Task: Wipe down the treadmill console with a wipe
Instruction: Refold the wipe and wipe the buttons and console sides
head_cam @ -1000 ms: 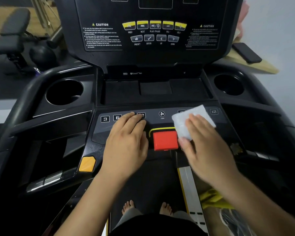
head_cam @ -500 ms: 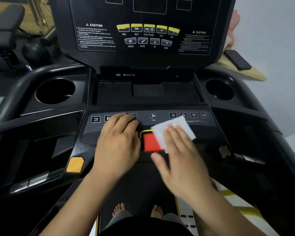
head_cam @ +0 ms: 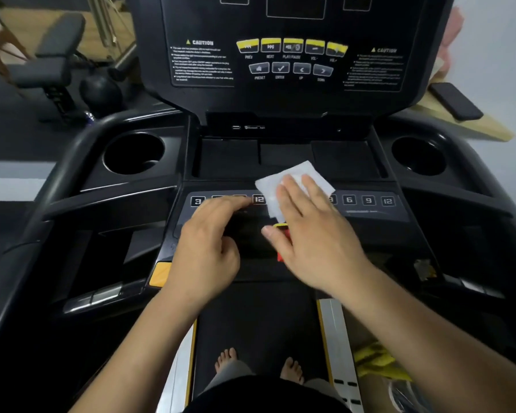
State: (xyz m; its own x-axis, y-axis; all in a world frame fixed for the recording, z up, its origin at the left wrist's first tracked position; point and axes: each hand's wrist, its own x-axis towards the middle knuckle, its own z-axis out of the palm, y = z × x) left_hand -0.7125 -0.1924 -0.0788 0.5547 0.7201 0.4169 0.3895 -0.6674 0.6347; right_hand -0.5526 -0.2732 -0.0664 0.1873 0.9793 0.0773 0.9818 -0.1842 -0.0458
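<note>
Wiping step under way: right hand (head_cam: 313,231), fingers flat and spread, presses the white wipe (head_cam: 286,180) onto the middle of the console's (head_cam: 429,216) lower button strip. Left hand (head_cam: 209,248) rests loosely curled and empty, left of the red stop button (head_cam: 282,256). Next probably needs sweeping toward the strip's uncovered ends.

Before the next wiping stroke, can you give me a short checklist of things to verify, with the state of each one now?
1. Wipe flat under right hand: ok.
2. Wipe still damp: cannot tell.
3. Left hand clear of the wipe's path: not ok, it rests beside it on the number keys.
4. Red stop button free of pressure: cannot tell, the right hand hides most of it.
5. Right number keys reachable: ok.
</note>
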